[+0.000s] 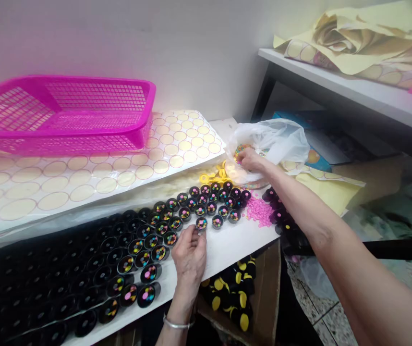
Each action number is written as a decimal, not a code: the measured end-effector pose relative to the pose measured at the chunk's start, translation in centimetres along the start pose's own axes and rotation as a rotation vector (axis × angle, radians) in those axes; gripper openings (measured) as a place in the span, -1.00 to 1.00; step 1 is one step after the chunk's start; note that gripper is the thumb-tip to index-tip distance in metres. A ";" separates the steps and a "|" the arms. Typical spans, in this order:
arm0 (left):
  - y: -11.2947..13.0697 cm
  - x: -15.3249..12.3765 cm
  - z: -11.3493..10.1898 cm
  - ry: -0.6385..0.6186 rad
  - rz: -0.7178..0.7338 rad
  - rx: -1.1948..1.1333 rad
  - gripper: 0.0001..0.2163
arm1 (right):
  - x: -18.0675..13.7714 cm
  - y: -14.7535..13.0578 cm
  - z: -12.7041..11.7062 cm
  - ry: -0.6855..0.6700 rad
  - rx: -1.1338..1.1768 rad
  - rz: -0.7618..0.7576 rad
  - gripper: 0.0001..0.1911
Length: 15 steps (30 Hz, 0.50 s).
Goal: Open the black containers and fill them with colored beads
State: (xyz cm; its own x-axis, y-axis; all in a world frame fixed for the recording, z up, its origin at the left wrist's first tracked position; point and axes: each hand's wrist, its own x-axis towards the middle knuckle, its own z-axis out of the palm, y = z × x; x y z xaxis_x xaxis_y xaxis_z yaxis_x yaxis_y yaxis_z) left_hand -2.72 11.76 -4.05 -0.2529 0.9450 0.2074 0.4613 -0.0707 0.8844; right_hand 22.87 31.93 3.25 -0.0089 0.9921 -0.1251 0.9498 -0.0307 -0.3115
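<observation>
Many small round black cups [144, 242] lie in rows on the white table [227, 247]; the nearer ones hold coloured beads, those at the left are empty. My left hand [189, 254] rests at the table's front, its fingers curled on one bead-filled cup [201, 223]. My right hand [251, 159] reaches into a clear plastic bag [274, 139] of mixed coloured beads, fingers bent down into the contents. A heap of pink beads [260, 211] lies just right of the filled cups.
A pink mesh basket [65, 113] sits on sheets of round stickers [119, 166] at the back left. Yellow scissors [211, 177] lie beside the bag. A shelf [353, 89] with crumpled backing paper juts out at right. A cardboard box [263, 288] of black-and-yellow pieces stands under the table.
</observation>
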 end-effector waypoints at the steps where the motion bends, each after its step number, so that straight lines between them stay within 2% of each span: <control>1: 0.1 0.0 0.0 -0.005 -0.008 0.001 -0.76 | -0.1 0.4 -0.1 0.016 0.042 0.010 -0.80; 3: 0.4 0.0 -0.1 -0.004 -0.023 -0.001 -0.75 | -0.5 1.1 -0.2 0.082 0.236 0.037 -0.79; 6: 0.5 0.1 0.0 0.018 -0.051 -0.020 -0.72 | -1.2 1.9 -0.6 0.181 0.735 0.040 -0.78; 8: 0.3 0.1 0.1 0.023 -0.064 -0.019 -0.71 | -2.0 1.9 -0.8 0.161 0.960 -0.010 -0.76; 15: -0.6 0.2 0.1 0.004 -0.054 0.019 -0.68 | -5.6 0.5 -1.1 -0.067 1.093 -0.154 -0.75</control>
State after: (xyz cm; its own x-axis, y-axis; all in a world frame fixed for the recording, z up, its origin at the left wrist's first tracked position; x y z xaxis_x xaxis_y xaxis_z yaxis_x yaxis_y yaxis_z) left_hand -2.91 12.02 -4.60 -0.2815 0.9458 0.1618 0.4627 -0.0139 0.8864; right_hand 23.71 26.50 4.80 -0.1516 0.9869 -0.0543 0.1487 -0.0316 -0.9884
